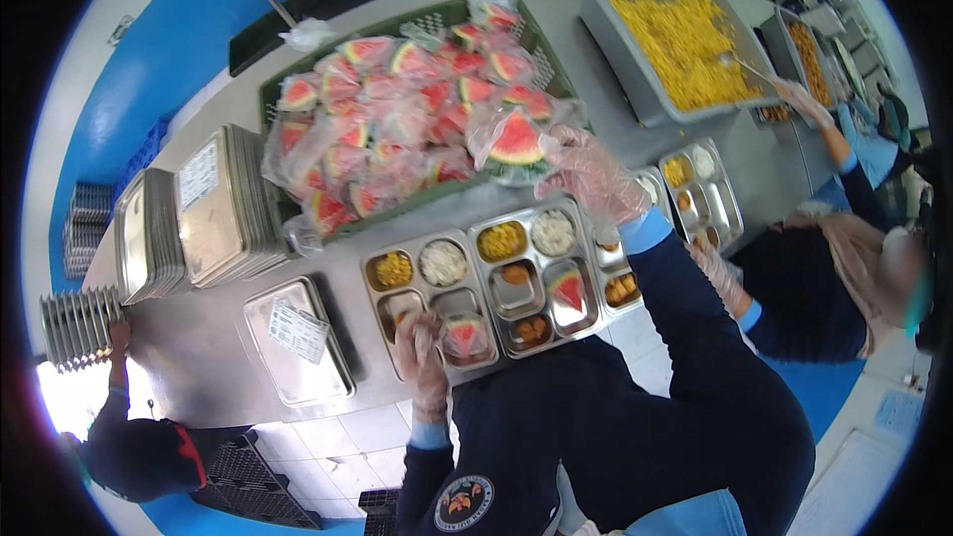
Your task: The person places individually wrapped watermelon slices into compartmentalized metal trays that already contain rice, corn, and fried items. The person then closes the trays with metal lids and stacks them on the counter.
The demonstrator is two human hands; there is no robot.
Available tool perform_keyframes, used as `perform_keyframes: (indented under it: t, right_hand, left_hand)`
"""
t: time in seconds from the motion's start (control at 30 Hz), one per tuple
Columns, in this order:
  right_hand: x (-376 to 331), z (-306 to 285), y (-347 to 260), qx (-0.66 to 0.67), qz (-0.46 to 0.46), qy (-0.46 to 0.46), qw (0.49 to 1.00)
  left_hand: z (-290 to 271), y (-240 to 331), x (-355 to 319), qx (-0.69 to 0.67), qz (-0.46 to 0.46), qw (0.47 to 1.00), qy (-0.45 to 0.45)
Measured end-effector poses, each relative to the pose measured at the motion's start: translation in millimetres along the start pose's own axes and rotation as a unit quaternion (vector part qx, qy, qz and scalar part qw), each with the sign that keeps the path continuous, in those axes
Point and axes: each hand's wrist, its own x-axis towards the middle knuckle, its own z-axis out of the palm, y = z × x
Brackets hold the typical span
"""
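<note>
Left hand (422, 342): gloved, at lower centre of the frame, fingers curled shut around the near edge of the left meal tray, just beside a bagged watermelon wedge.
Right hand (588, 171): gloved, right of centre, fingers spread and closed loosely on a bagged watermelon slice (516, 139), lifted at the right end of the green crate.
Left meal tray (429, 300): steel, compartmented, centre of the frame; corn and white rice in the far cells, a wrapped watermelon wedge (464, 337) in the near right cell.
Right meal tray (539, 273): touching the left one on its right; corn, rice, an orange piece, fried bits and a wrapped watermelon piece (568, 290) inside.
Green crate (273, 89): upper centre, heaped with bagged watermelon slices.
Grey tub (620, 60): upper right, filled with yellow corn.
Third tray (703, 194): right of centre, partly filled, next to a co-worker's gloved hand (717, 273).
Far co-worker's hand (799, 99): upper right, on a spoon handle reaching into the corn.
Lidded tray (295, 339): lower left of centre, paper label on top.
Stacked lids (189, 218): left side, two piles on the steel counter (204, 362).
Person at lower left (134, 452): hand at a further tray stack (79, 328) at the left edge.
</note>
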Motion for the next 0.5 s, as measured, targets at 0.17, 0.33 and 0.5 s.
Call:
perform_keyframes:
  t: [0.17,0.33,0.5]
  right_hand:
    - [-98.7,-36.0,24.6,-0.038,0.036,0.035,0.998]
    - [-161.1,-48.4,46.9,-0.096,0.058,0.111,0.987]
    - [-171.6,-50.8,70.5,-0.061,0.02,0.116,0.991]
  left_hand:
    - [70.0,33.8,20.8,-0.067,-0.047,0.983,-0.166]
    - [133.1,64.3,11.0,-0.115,-0.164,0.946,-0.256]
    - [183.6,77.4,5.1,-0.157,-0.139,0.923,-0.324]
